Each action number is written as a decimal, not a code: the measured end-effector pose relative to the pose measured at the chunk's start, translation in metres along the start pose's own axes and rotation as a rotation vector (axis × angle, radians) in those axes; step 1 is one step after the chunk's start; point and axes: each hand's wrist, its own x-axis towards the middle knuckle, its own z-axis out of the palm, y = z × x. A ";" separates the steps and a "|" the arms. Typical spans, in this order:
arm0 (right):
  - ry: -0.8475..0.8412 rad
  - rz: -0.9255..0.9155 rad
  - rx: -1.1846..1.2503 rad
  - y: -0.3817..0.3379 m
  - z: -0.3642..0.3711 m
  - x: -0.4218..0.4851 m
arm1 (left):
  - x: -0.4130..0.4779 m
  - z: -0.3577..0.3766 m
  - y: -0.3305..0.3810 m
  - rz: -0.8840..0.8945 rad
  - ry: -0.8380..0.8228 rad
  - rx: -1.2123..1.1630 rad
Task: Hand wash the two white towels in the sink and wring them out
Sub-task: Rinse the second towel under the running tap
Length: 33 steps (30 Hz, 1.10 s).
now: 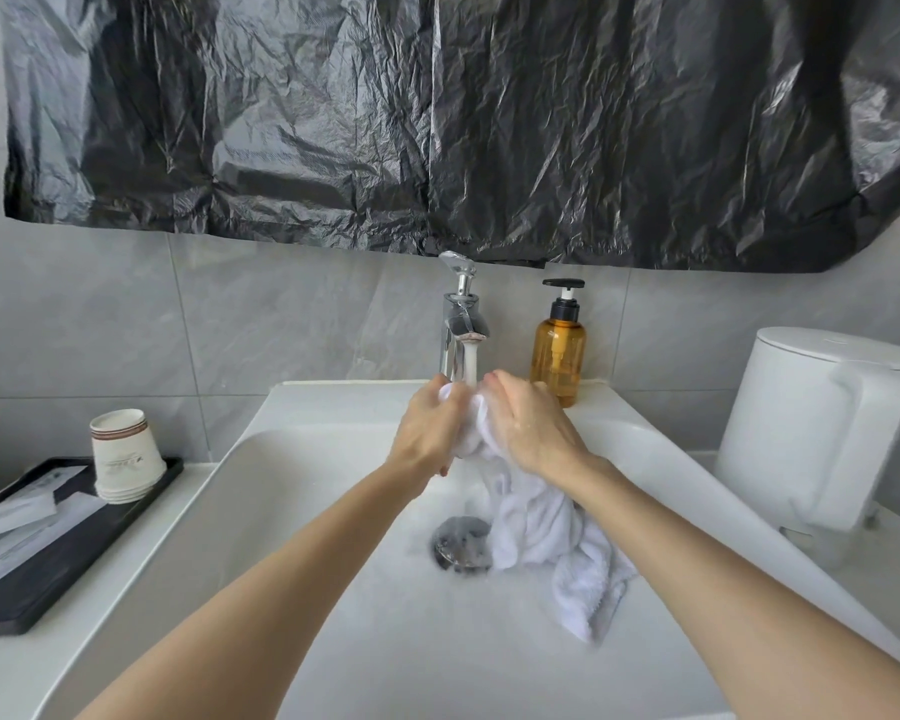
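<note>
A wet white towel (pixel 536 527) hangs from both my hands into the white sink (pixel 302 491). Its lower end lies on the basin floor, to the right of the metal drain (pixel 461 544). My left hand (pixel 427 433) and my right hand (pixel 528 426) grip the bunched top of the towel together, right under the chrome faucet (pixel 461 314). Water runs from the spout onto the cloth between my hands. I cannot tell whether the white cloth is one towel or two.
An amber pump bottle (pixel 559 350) stands on the sink's back rim, right of the faucet. A white kettle (pixel 822 433) sits on the counter at right. Left, a black tray (pixel 58 558) holds stacked paper cups (pixel 125 454) and packets. Black plastic sheeting (pixel 463 122) covers the wall above.
</note>
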 end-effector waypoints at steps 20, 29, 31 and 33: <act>0.216 0.283 0.590 -0.014 -0.004 0.014 | -0.014 0.006 0.008 0.022 -0.214 -0.051; 0.006 0.231 0.440 -0.016 0.003 0.009 | 0.001 -0.006 0.009 -0.039 0.183 -0.122; -0.212 0.239 0.439 -0.006 0.008 0.006 | 0.006 -0.016 0.014 -0.021 0.235 -0.108; -0.395 0.232 0.406 0.000 0.004 0.005 | 0.010 -0.026 0.016 -0.013 0.234 -0.067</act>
